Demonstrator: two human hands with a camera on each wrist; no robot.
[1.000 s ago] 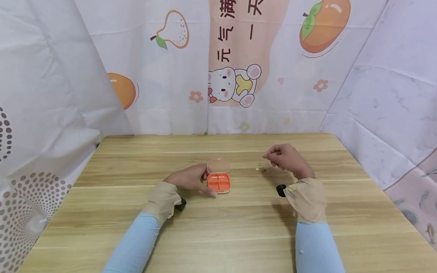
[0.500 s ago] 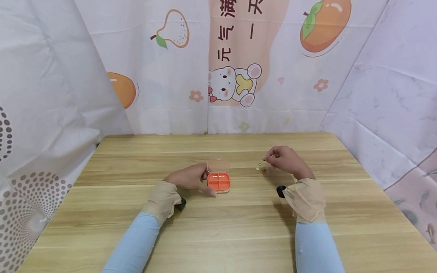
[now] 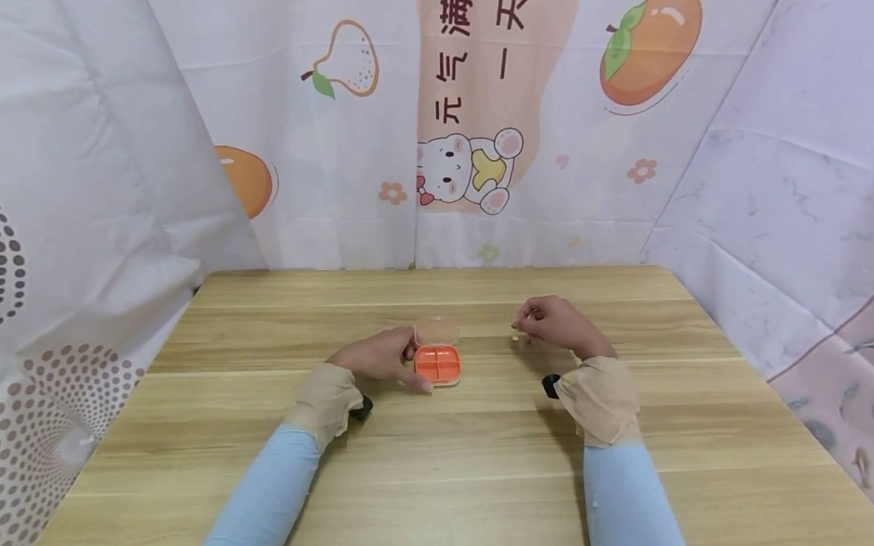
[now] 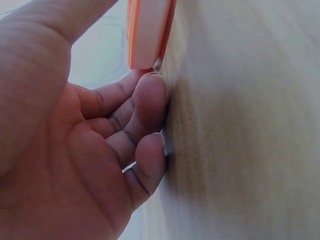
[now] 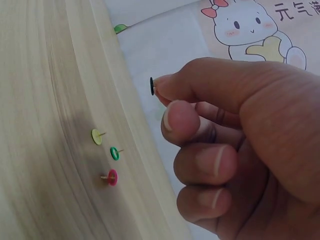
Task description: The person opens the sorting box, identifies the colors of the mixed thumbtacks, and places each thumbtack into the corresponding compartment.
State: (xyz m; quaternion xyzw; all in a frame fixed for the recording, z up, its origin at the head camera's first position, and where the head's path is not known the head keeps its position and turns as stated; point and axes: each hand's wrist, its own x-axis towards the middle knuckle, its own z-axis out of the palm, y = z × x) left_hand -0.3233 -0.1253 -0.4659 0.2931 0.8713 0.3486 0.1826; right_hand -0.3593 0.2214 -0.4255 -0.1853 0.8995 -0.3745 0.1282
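A small orange box with four-way dividers stands on the table with its clear lid folded back behind it. My left hand holds it from the left, thumb along the front side and fingers curled at the back corner. In the left wrist view those fingertips rest by the tabletop, right at the box's corner. My right hand pinches a dark thumbtack between thumb and index finger. Below it on the table lie a yellow thumbtack, a green thumbtack and a pink thumbtack.
The wood-grain table reaches back to a printed fabric curtain. More fabric hangs along the left and right sides. A black wrist camera sits under the right wrist, close over the table.
My right hand has moved left and slightly nearer with the dark thumbtack, and now overlaps the loose thumbtacks in the head view. The left hand and the box stay put.
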